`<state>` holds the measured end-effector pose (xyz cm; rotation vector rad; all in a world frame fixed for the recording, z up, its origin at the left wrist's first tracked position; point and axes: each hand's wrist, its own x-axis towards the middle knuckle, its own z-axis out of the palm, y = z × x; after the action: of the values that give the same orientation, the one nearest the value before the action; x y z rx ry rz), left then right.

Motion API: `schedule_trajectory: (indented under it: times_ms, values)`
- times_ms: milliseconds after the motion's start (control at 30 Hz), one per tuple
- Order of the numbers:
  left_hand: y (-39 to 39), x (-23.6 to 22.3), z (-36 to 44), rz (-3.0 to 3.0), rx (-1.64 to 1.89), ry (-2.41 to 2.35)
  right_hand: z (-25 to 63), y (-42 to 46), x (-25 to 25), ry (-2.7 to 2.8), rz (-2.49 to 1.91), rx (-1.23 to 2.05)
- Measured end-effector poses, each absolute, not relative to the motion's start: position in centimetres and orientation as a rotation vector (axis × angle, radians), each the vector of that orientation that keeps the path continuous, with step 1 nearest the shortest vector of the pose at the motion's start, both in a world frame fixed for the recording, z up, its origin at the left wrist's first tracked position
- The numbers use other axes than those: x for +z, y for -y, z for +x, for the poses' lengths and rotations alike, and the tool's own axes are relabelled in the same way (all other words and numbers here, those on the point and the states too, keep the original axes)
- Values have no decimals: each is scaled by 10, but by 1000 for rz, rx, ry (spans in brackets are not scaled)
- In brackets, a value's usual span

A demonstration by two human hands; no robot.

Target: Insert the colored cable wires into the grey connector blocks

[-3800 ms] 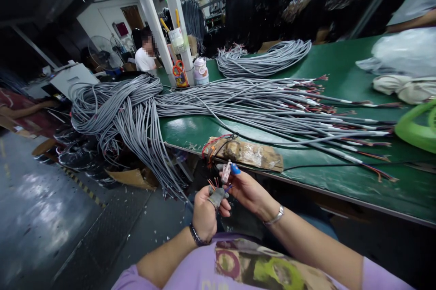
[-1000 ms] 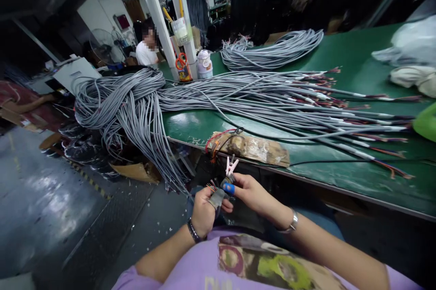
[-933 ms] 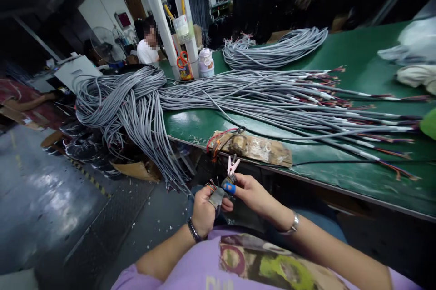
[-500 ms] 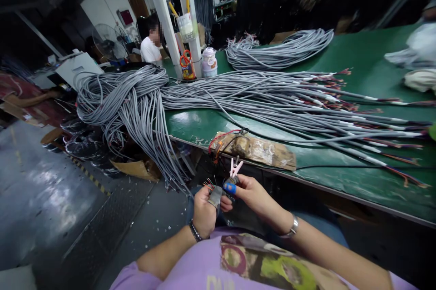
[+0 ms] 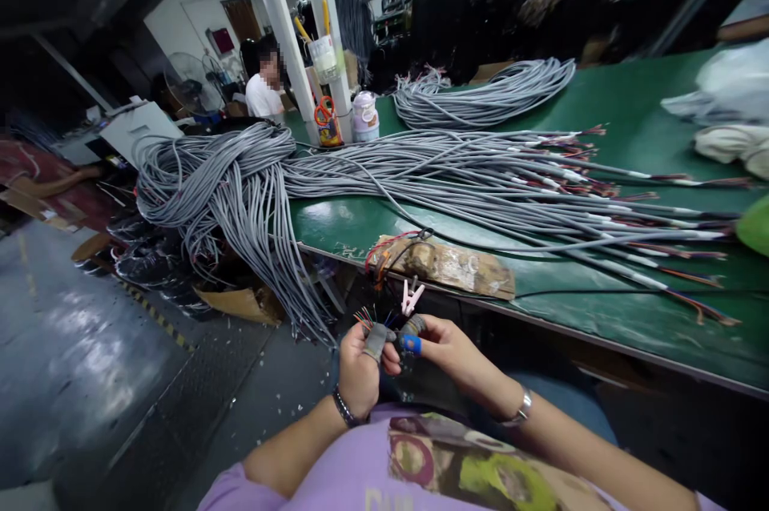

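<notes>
My left hand (image 5: 359,367) is closed around the end of a cable, its thumb covered by a grey wrap. Thin coloured wires (image 5: 365,319) fan out above that thumb. Just to the right, my right hand (image 5: 441,347) has thumb and forefinger pressed together, with blue tape on the thumb and a grey-brown wrap on the forefinger. Whatever sits between those fingertips is too small to make out. Beyond the right fingertips, a pale pink clothespin (image 5: 411,299) stands at the bench edge, by a taped wooden board (image 5: 462,267).
Grey cables (image 5: 420,175) with stripped coloured ends lie across the green bench (image 5: 630,335) and hang over its front left. A coiled cable bundle (image 5: 486,94), a lidded cup (image 5: 365,117) and orange-handled scissors (image 5: 324,110) are behind. A person in white (image 5: 263,94) sits farther back.
My right hand has shifted slightly right and down, leaving its thumb farther from my left thumb. The wires at my left hand show more plainly. The head view has tilted a little.
</notes>
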<state>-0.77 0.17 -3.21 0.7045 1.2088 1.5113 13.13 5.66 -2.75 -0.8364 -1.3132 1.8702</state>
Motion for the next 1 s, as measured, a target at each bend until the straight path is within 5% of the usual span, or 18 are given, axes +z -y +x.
schedule_trajectory:
  times_ms: [233, 1000]
  values:
    - [-4, -19, -3, 771, 1391, -1078, 139, -80, -30, 754, -859, 2091]
    - [-5, -20, 7, 756, 1305, -1118, 124, -88, -25, 526, -671, 2197]
